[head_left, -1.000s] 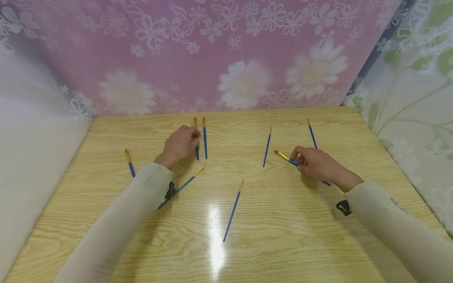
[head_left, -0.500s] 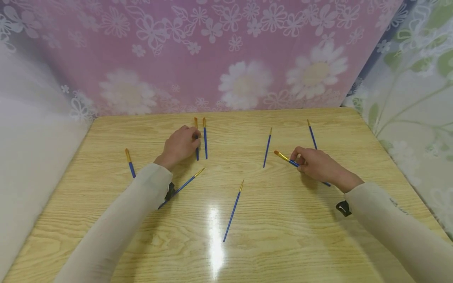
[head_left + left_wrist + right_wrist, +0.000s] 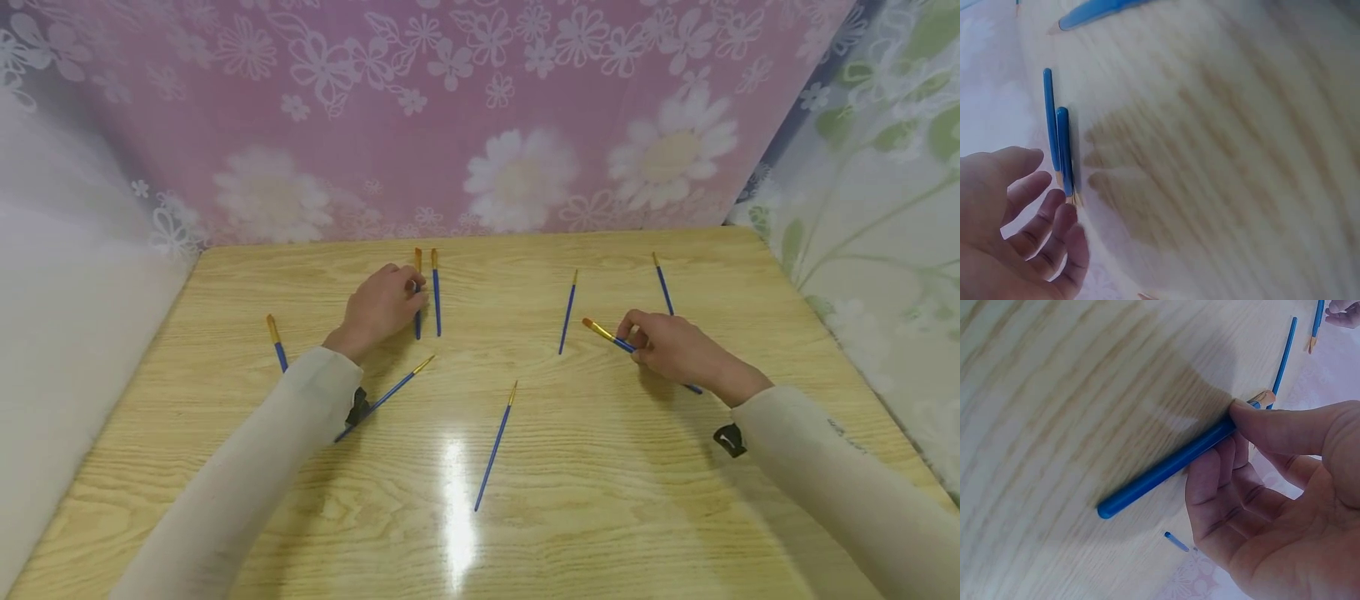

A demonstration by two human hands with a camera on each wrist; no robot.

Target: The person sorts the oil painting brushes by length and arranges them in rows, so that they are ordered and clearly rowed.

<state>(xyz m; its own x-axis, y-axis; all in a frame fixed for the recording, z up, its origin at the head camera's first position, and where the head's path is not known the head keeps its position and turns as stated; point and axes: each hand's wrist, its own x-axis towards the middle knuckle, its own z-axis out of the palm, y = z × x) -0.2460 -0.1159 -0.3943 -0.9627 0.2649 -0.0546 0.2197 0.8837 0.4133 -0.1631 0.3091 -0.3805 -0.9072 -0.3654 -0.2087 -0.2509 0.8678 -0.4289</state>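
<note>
My right hand (image 3: 671, 343) pinches a blue-handled paintbrush (image 3: 1169, 467) between thumb and fingers, its flat brown bristles pointing up and left in the head view. At the back left, my left hand (image 3: 381, 307) hovers with loosely bent fingers by a flat paintbrush (image 3: 417, 323). In the left wrist view a gap shows between the thumb and fingers (image 3: 1072, 244), with nothing in it. A second flat paintbrush (image 3: 437, 300) lies just right of the first, nearly parallel. A thin paintbrush (image 3: 663, 287) passes partly hidden under my right hand.
Other paintbrushes lie apart on the wooden table (image 3: 600, 500): a thin brush (image 3: 567, 312) at the back, another thin brush (image 3: 495, 450) in the middle. The left sleeve partly covers a slanted brush (image 3: 393, 389) and a flat brush (image 3: 276, 340). Floral curtain (image 3: 375, 125) borders the back.
The flat paintbrush by my left hand has turned slightly, now nearly parallel to the one beside it. Both hands have hardly moved, and the right still holds its paintbrush.
</note>
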